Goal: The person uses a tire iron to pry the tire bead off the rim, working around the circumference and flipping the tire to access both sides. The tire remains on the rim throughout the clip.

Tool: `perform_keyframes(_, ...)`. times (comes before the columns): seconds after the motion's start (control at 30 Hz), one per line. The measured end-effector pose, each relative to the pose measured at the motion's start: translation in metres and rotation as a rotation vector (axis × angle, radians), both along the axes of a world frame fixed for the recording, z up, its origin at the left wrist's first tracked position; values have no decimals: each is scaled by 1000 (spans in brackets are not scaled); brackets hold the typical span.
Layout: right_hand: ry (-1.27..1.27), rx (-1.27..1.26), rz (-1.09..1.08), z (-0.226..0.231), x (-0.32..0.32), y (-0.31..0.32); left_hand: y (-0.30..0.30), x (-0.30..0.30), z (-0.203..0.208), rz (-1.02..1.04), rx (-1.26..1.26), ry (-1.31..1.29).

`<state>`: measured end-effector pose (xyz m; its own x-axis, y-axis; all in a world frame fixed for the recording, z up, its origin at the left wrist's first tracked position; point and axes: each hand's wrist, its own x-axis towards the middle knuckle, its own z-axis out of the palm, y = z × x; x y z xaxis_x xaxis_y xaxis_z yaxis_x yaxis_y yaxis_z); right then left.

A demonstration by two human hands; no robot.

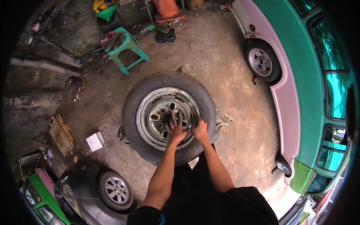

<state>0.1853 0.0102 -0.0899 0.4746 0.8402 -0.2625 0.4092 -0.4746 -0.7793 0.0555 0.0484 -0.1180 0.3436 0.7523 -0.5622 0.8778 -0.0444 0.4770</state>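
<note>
To our right we had a long green-and-pink metal van [292, 80]. Before us a round, worn, silvery metal wheel [155, 122] with a black rubber tyre [130, 108] lay flat over crumpled khaki cloth [224, 120]. Beyond stood a green plastic stool [129, 47]. Our left hand [177, 131], grip released, spread over the wheel's centre; our right hand [199, 128] curled at the wheel's edge, clenched or grasping something, we couldn't tell.
</note>
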Motion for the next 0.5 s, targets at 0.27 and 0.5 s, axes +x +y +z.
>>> perform_keyframes(0.27, 6, -146, -43, -4, -1, 9, 0, 0, 0, -10, -17, 31)
perform_keyframes(0.5, 14, 33, 8, -3, -3, 10, 0, -2, 2, -15, -14, 9)
